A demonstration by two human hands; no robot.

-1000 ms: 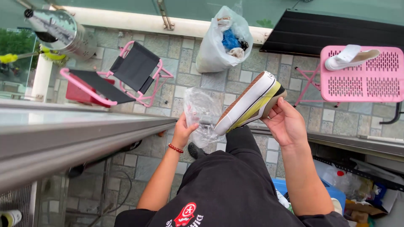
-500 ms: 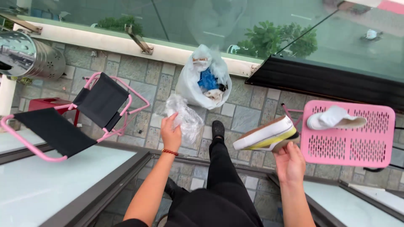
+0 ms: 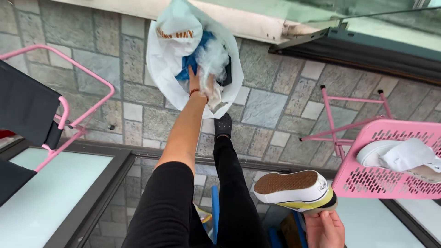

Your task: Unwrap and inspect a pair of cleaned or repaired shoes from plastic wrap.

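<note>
A crumpled clear plastic wrapper (image 3: 212,62) is held in the grip of the left hand (image 3: 198,85), which is stretched forward into the open mouth of a white plastic bag (image 3: 172,55) standing on the stone-tiled floor (image 3: 275,105); the wrapper sits just above the fingers, against blue material (image 3: 189,69) inside the bag. An orange printed mark is seen on the bag's upper left face — its shape is a short band. A red band (image 3: 198,92) is worn at the left wrist. The right hand (image 3: 325,228) is seen low at the frame's edge, its grip closed on the heel end of a white shoe with a yellow stripe (image 3: 296,189), held sole-up well apart from the bag. To the right, a pink perforated table (image 3: 367,181) carries a second white shoe (image 3: 404,156). At the left, a pink-framed folding chair with black fabric (image 3: 32,110) is seen — near a glass panel (image 3: 50,193).
</note>
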